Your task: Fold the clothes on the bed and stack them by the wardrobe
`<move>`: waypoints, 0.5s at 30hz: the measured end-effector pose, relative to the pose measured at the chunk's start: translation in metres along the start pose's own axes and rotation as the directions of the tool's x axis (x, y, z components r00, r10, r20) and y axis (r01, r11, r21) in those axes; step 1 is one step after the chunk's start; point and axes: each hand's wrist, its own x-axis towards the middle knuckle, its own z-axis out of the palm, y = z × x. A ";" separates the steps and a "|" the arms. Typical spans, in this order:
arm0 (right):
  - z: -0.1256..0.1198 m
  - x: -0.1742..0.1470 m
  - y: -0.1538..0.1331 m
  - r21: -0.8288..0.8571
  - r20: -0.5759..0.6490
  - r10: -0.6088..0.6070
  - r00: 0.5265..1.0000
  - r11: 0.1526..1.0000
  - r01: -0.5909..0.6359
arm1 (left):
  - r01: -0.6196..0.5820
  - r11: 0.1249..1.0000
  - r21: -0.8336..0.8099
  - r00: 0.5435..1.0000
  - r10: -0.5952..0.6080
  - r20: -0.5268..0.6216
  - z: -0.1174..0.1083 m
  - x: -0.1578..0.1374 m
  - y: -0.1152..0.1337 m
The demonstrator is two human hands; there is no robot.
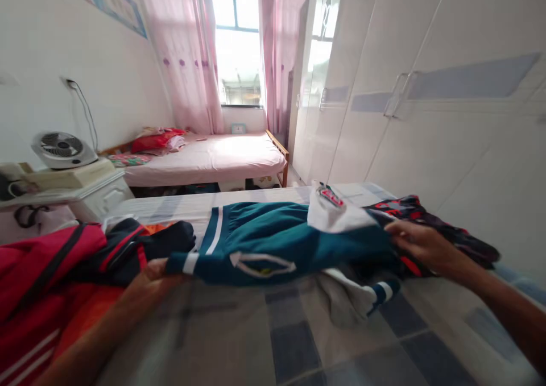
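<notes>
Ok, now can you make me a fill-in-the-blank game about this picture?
1. The left hand holds the teal garment by an end with a ____ stripe.
2. The curtains beside the window are ____.
3. The fan is on the ____ side of the picture.

Missing words: white; pink; left.

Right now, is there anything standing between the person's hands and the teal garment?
Nothing visible is. The left hand grips the white-striped end of the teal garment directly; the right hand is at the opposite end, its exact hold unclear. Dark patterned clothing lies beside that hand, not visibly between.
</notes>
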 end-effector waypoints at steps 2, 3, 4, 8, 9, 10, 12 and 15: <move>0.022 -0.032 0.013 -0.018 0.079 0.042 0.996 0.999 -0.040 | -0.040 0.998 0.041 0.989 0.033 0.145 0.017 -0.022 -0.025; 0.028 -0.042 0.014 -0.026 0.069 0.055 0.996 0.998 -0.054 | -0.081 0.994 0.067 0.982 0.068 0.174 0.021 -0.029 -0.032; 0.032 -0.048 0.011 -0.030 0.034 0.066 0.997 0.997 -0.065 | -0.117 0.988 0.098 0.979 0.098 0.179 0.022 -0.034 -0.035; 0.039 -0.038 -0.014 -0.045 -0.076 0.132 0.988 0.990 -0.135 | -0.143 0.967 0.211 0.981 0.111 0.156 0.016 -0.034 -0.030; 0.041 -0.031 -0.019 -0.052 -0.069 0.173 0.983 0.983 -0.176 | -0.144 0.964 0.224 0.979 0.106 0.173 0.015 -0.032 -0.027; 0.045 -0.024 -0.022 -0.064 -0.046 0.214 0.976 0.974 -0.217 | -0.152 0.962 0.227 0.976 0.111 0.186 0.015 -0.030 -0.025; 0.055 -0.010 -0.022 -0.095 0.034 0.288 0.957 0.954 -0.284 | -0.186 0.961 0.206 0.972 0.149 0.184 0.018 -0.026 -0.024; 0.067 0.007 -0.017 -0.112 0.187 0.315 0.930 0.948 -0.299 | -0.216 0.961 0.171 0.975 0.204 0.086 0.025 -0.022 -0.023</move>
